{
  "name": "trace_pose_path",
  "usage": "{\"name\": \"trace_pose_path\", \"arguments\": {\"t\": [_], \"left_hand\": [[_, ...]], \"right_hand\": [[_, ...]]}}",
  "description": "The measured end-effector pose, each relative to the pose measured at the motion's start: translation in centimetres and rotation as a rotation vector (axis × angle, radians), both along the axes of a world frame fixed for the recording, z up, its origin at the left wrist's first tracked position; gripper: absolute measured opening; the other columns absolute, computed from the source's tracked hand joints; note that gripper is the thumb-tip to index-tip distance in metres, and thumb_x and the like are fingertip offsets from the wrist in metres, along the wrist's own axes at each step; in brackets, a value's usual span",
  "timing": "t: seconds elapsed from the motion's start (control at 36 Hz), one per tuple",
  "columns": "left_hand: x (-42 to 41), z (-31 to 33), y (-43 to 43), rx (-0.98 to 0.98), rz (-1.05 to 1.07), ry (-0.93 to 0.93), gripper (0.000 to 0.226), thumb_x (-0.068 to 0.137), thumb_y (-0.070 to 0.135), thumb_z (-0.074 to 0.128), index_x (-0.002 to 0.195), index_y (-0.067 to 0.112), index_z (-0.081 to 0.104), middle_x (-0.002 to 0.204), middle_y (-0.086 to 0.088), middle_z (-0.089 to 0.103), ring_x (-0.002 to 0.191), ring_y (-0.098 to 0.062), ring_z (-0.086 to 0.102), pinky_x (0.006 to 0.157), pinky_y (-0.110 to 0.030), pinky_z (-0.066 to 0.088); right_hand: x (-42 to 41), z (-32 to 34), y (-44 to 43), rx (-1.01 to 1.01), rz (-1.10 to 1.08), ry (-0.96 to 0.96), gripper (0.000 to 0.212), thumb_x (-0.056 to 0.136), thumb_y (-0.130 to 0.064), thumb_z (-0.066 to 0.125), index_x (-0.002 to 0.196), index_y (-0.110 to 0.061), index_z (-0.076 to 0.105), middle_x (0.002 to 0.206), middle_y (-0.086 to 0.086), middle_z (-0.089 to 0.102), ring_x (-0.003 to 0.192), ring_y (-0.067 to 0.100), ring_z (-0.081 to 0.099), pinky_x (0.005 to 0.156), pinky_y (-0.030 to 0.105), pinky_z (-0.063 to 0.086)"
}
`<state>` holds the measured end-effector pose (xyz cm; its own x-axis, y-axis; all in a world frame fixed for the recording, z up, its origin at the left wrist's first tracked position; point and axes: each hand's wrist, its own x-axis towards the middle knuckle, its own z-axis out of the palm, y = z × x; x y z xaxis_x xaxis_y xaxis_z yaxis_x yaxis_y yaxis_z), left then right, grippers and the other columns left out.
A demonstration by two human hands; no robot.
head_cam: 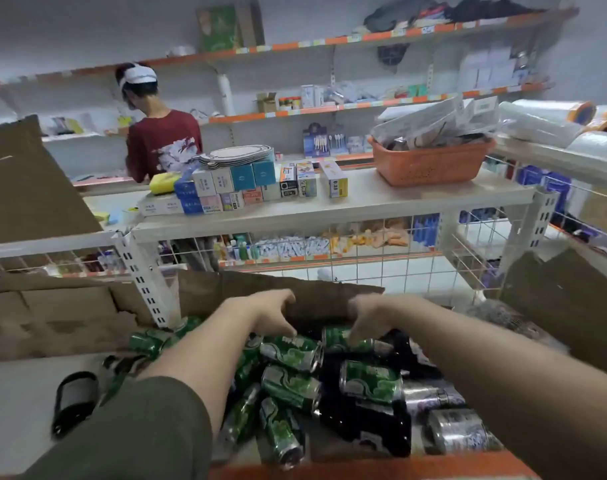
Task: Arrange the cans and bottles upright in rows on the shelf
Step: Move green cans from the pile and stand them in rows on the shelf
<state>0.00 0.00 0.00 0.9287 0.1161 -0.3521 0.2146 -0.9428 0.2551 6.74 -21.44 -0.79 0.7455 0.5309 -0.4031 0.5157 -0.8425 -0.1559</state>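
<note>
shelf (35,393), toppled cans (291,351) under both hands' grip

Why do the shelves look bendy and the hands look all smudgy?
Head view: the wide-angle lens curves the shelf edge and the upper shelves. The left hand and right hand are motion-blurred, the fingers soft. The green cans show small bright glints, and the corners look smeared.

One head-worn view looks forward and down, close over a heap of cans (295,382), store shelves (329,209) far.
</note>
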Motion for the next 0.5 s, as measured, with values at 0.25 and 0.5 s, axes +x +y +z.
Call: {"name": "trace_pose_path", "arguments": {"t": [0.25,0.5], "left_hand": [[-0.9,-4.6,-2.1,0.217,-0.082,0.124,0.078,0.089,0.032,0.073,0.154,0.032,0.031,0.151,-0.005,0.036,0.144,-0.03,0.024,0.109,-0.051,0.041],[0.2,-7.5,-2.5,0.372,-0.136,0.099,0.088,0.084,0.026,0.076,0.157,0.029,0.027,0.156,-0.005,0.037,0.146,-0.031,0.028,0.112,-0.052,0.036]], "right_hand": [[-1.9,-7.1,-1.3,-0.266,0.042,0.075,0.072,0.079,-0.038,0.079,0.138,-0.012,0.046,0.133,0.008,0.06,0.119,0.026,0.059,0.096,0.035,0.049],[-2.0,-10.7,-2.2,-0.183,-0.025,0.088,0.103,0.087,-0.02,0.065,0.158,-0.015,-0.008,0.163,0.023,0.014,0.149,0.036,0.023,0.116,0.041,0.03]]}}
